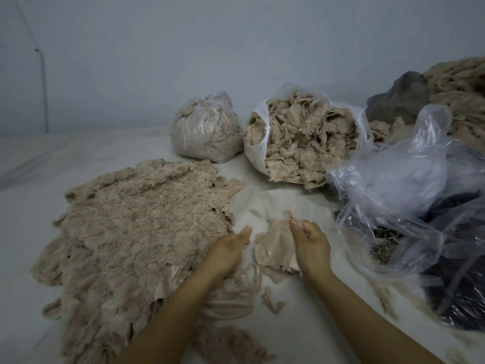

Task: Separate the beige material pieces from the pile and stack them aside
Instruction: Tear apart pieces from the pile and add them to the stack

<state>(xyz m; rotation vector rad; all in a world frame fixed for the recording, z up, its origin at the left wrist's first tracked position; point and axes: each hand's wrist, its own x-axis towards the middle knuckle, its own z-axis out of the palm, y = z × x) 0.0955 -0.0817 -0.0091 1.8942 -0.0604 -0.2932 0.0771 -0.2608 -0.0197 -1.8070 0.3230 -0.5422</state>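
I see no readable writing anywhere. My right hand (311, 239) pinches a thin frayed beige material piece (275, 249); my left hand (228, 249) grips its other edge, beside the wide flat beige pile (136, 222).

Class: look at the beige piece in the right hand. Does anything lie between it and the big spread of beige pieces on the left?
Only the left hand lies between the piece, held by the right hand, and the spread; the sheet beyond is bare.

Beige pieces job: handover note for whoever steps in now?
Right hand: pinches a beige piece at its top edge.
Left hand: fingers curled, thumb out, beside that piece; whether it grips anything is unclear.
Spread layer of beige pieces lies left; open bag of material behind.
Done: many pieces laid out. Left: place this one, work through the bag.
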